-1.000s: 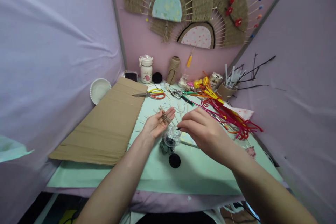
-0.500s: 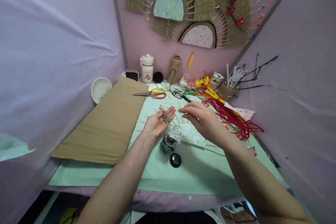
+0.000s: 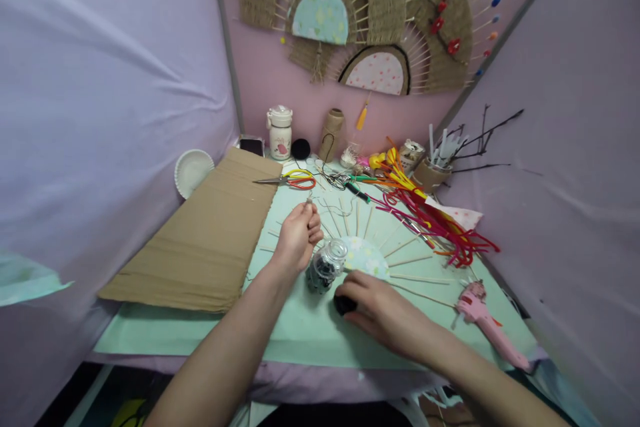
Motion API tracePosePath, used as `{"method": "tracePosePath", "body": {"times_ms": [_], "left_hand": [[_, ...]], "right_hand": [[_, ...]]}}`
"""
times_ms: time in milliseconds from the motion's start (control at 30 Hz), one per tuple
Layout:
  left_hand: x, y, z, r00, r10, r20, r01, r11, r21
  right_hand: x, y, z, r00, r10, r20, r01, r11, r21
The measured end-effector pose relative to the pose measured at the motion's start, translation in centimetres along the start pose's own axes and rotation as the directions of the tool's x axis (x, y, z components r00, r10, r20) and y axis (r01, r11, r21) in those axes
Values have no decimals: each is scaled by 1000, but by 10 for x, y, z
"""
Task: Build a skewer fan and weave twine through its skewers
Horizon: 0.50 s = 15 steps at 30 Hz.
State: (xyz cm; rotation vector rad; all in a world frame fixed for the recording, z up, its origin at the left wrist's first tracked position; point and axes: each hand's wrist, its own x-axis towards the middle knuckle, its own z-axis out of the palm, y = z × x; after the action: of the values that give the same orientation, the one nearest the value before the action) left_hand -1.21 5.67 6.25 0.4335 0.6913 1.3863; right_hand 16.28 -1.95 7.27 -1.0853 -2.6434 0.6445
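My left hand (image 3: pixel 300 232) is closed in a fist around twine, most of it hidden by the fingers. A thin loose end of the twine (image 3: pixel 310 197) pokes out above the thumb. My right hand (image 3: pixel 373 307) has its fingers round a round black lid (image 3: pixel 345 305) at table level. Between the two hands a small open glass jar (image 3: pixel 325 268) leans slightly, with dark bits inside. Behind the jar lies a fan frame (image 3: pixel 364 257) of thin sticks spread from a pale flowered half-circle.
A cardboard sheet (image 3: pixel 200 240) covers the left side, with scissors (image 3: pixel 290 180) across its far edge. Colourful pipe cleaners (image 3: pixel 430 213) and a pink glue gun (image 3: pixel 490 327) lie to the right. A white bottle (image 3: pixel 280 133) and a twine spool (image 3: pixel 332 133) stand at the back.
My left hand has closed from an open palm around the twine. My right hand has moved down and nearer to me, onto the black lid, uncovering the fan frame's sticks.
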Motion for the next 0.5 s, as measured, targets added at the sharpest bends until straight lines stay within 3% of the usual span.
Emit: {"method": "tracePosePath", "body": {"times_ms": [67,167,300,400,500], "left_hand": [[-11,-2,4,989,137,54,-146,959,244],[-24,-6,4,944,314,96,-315,784,534],[-33,-8,-2,859,477,189,-448,520,727],[-37,-8,-3,836,497,234,-480,452,752],[-41,-11,-4,842,472,261,-481,439,759]], "right_hand": [[0,-1,-28,992,2,-129,5,999,52],[11,-11,-66,946,-69,-317,73,997,1],[38,-26,-86,960,-227,-165,202,967,-154],[49,-31,-88,973,-228,-42,214,950,-226],[49,-30,-89,977,-213,15,211,948,-238]]}}
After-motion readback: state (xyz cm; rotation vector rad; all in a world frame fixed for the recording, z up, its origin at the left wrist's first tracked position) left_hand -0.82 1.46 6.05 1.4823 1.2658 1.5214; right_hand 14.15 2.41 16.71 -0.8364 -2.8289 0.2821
